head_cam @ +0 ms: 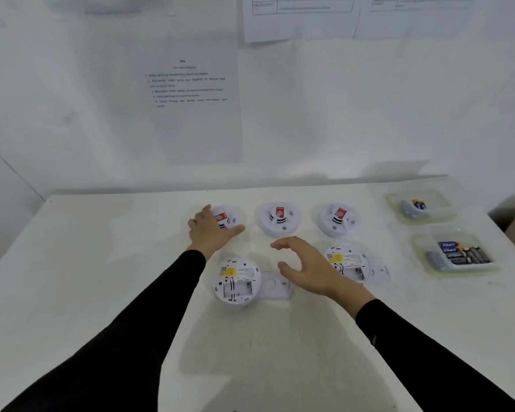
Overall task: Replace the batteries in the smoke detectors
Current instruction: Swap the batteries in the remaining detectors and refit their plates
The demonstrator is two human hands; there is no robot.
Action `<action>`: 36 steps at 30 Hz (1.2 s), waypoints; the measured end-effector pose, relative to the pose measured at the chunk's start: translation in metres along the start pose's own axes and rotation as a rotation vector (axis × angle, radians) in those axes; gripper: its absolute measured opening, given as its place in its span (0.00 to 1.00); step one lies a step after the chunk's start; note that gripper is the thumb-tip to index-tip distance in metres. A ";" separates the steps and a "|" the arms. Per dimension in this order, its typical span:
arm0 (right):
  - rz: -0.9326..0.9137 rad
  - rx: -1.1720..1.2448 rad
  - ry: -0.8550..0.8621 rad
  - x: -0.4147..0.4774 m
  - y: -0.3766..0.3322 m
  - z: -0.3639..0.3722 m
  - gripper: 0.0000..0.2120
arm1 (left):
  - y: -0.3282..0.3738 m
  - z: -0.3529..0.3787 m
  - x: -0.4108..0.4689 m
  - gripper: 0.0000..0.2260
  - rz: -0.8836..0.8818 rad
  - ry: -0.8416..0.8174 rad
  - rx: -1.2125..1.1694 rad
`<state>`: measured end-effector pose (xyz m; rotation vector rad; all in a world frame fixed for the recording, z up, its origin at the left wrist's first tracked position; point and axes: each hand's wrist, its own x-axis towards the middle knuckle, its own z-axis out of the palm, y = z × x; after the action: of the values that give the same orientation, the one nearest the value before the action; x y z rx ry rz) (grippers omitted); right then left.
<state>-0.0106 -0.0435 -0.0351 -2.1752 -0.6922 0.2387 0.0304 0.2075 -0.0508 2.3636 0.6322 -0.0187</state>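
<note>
Three white smoke detectors stand face up in a back row: left [228, 220], middle [279, 219], right [339, 219], each with a red label. Two more lie face down in front: one [236, 281] with its battery bay exposed, another [350, 261] partly behind my right hand. A loose white cover plate [272, 288] lies beside the front left detector. My left hand [210, 231] rests spread over the left back detector, touching its near side. Hovering open above the table between the two front detectors is my right hand [305, 267], holding nothing.
Two clear plastic trays sit at the right: the far tray [421, 205] holds a couple of batteries, the near tray [455, 252] holds several dark batteries. Printed sheets [191, 93] hang on the white wall behind. The white table's [101, 263] right edge runs close to the trays.
</note>
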 end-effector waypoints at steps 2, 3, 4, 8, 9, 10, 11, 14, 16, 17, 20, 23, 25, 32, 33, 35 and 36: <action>-0.015 0.011 0.018 -0.001 0.005 -0.017 0.16 | 0.007 0.006 0.004 0.48 -0.009 0.010 0.049; -0.021 0.021 0.029 -0.003 0.007 -0.024 0.16 | 0.011 0.005 0.005 0.46 -0.003 0.038 0.020; -0.027 0.035 0.036 -0.003 0.005 -0.026 0.16 | 0.010 0.001 0.005 0.43 -0.008 0.064 -0.073; -0.052 0.105 0.102 -0.001 -0.007 -0.046 0.14 | 0.040 -0.019 -0.022 0.29 -0.005 -0.071 -0.927; -0.058 0.124 0.137 0.000 -0.009 -0.059 0.13 | 0.061 -0.020 -0.037 0.25 -0.004 -0.176 -1.150; -0.066 0.140 0.176 0.001 -0.012 -0.072 0.13 | 0.080 -0.019 -0.053 0.22 -0.018 -0.279 -1.335; -0.075 0.150 0.218 0.003 -0.015 -0.084 0.13 | 0.098 -0.017 -0.068 0.21 -0.043 -0.365 -1.465; -0.097 0.138 0.318 0.003 -0.019 -0.114 0.18 | 0.140 0.007 -0.102 0.26 -0.073 -0.526 -1.614; -0.106 0.077 0.340 -0.003 -0.012 -0.129 0.24 | 0.163 0.028 -0.117 0.28 -0.073 -0.580 -1.632; -0.117 0.031 0.347 -0.007 -0.007 -0.137 0.27 | 0.173 0.037 -0.123 0.28 -0.070 -0.590 -1.625; -0.161 -0.072 0.357 -0.021 0.012 -0.158 0.32 | 0.197 0.063 -0.136 0.27 -0.052 -0.599 -1.599; -0.241 -0.187 0.376 -0.035 0.030 -0.178 0.32 | 0.211 0.086 -0.143 0.31 -0.044 -0.629 -1.570; -0.333 -0.320 0.435 -0.043 0.042 -0.189 0.31 | 0.220 0.098 -0.148 0.31 -0.045 -0.647 -1.559; -0.508 -0.447 0.470 -0.057 0.076 -0.219 0.29 | 0.250 0.132 -0.168 0.29 -0.102 -0.632 -1.583; -0.517 -0.452 0.468 -0.058 0.080 -0.222 0.30 | 0.254 0.136 -0.171 0.29 -0.113 -0.633 -1.598; -0.535 -0.460 0.459 -0.061 0.087 -0.228 0.30 | 0.259 0.144 -0.175 0.28 -0.124 -0.640 -1.610; -0.547 -0.467 0.451 -0.062 0.089 -0.231 0.31 | 0.261 0.148 -0.176 0.28 -0.124 -0.644 -1.606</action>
<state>0.0633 -0.2757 0.0418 -2.2390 -1.1125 -0.7410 0.0135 -0.1308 0.0276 0.6798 0.2366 -0.2227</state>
